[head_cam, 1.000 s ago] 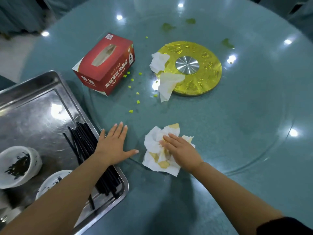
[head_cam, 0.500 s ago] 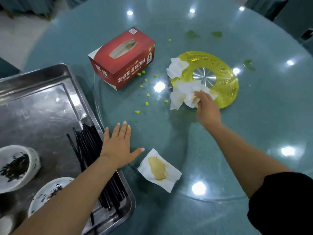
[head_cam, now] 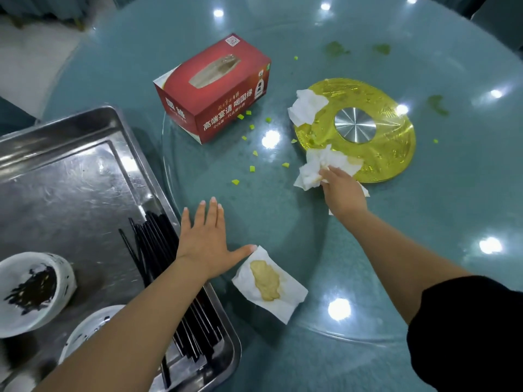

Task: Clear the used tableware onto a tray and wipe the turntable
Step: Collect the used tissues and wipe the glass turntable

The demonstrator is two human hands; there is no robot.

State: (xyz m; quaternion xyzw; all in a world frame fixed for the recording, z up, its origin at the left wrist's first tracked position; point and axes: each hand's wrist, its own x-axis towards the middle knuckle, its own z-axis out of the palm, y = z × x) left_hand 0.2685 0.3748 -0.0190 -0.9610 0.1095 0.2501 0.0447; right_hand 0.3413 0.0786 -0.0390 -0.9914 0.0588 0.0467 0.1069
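The right hand [head_cam: 343, 190] has its fingers [head_cam: 325, 173] closed on a crumpled white tissue [head_cam: 322, 162] at the gold hub's [head_cam: 393, 148] near edge. The left hand [head_cam: 205, 241] lies flat, fingers spread, on the glass turntable [head_cam: 283, 210], thumb touching a stained napkin [head_cam: 268, 284], beside the steel tray [head_cam: 70, 179].

A steel tray [head_cam: 70, 154] at near left holds black chopsticks [head_cam: 158, 250] and two soiled white bowls [head_cam: 31, 292], while the glass turntable [head_cam: 283, 222] carries green scraps [head_cam: 252, 168], crumpled tissues [head_cam: 307, 110] and a stained napkin [head_cam: 268, 287].
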